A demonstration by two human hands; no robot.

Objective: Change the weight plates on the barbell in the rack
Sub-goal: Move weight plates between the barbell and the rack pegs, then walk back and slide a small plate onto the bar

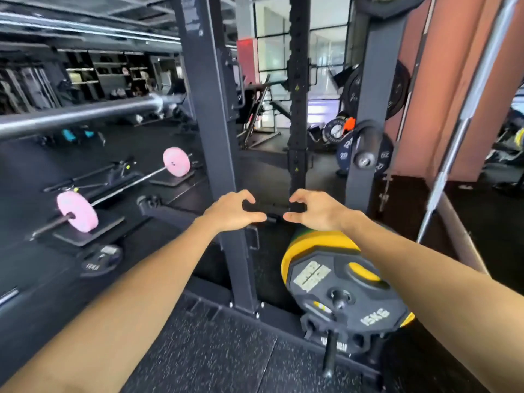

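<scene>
Both hands reach forward with fingers curled but open, holding nothing: left hand [232, 209], right hand [313, 209], thumbs nearly meeting. At five o'clock of them hangs the black 15 kg plate [344, 293] on a storage peg, yellow plates behind. It looks heavy, rigid; grip its rim cut-outs two-handed. The barbell [85, 114] rests at ten o'clock.

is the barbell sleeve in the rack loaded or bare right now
Bare. The barbell sleeve shows plain metal up to its collar, with no plate on it. A black 15KG plate sits low beside the rack upright.
</scene>
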